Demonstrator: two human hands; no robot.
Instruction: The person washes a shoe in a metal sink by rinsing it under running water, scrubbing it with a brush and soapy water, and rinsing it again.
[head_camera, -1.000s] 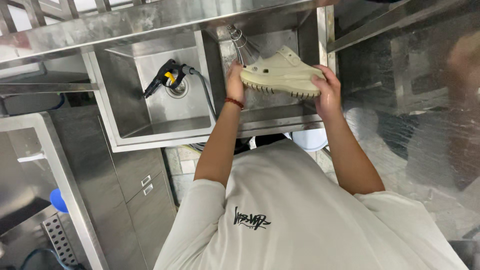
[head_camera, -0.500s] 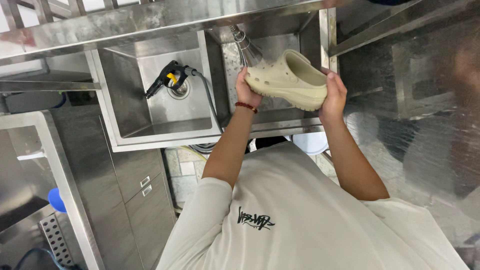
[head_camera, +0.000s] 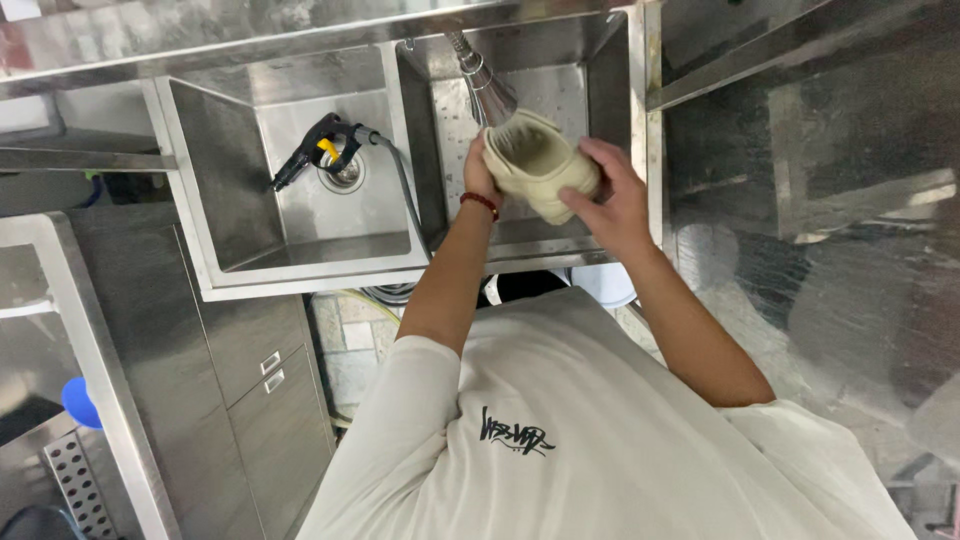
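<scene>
- Both hands grip one cream foam clog (head_camera: 540, 170): the left hand (head_camera: 478, 175) is curled around its heel end, fingers closed on the rim, and the right hand (head_camera: 612, 195) clasps the toe end, thumb on the near side and fingers wrapped over the far side. The clog is held between them, opening tilted up under the tap, seemingly so that water can run inside.
- Beneath the hands lies the right sink basin (head_camera: 610, 90), a deep steel box; holding the clog above it, clear of the floor of the basin, would let drips fall into the drain side.
- Left of the left hand is the second sink basin (head_camera: 240, 190), apart from the clog by the steel dividing wall.
- Nearer the body than both hands, a white t-shirt (head_camera: 600, 440) fills the lower view, arms reaching forward over the counter edge.
- Just above the clog hangs the spray faucet head (head_camera: 490, 90), its nozzle nearly touching the shoe; whether water flows I cannot tell.
- Well left of the hands, a black spray gun (head_camera: 310, 150) with a hose rests by the drain (head_camera: 343, 172).
- On the left wrist sits a red bracelet (head_camera: 480, 203).
</scene>
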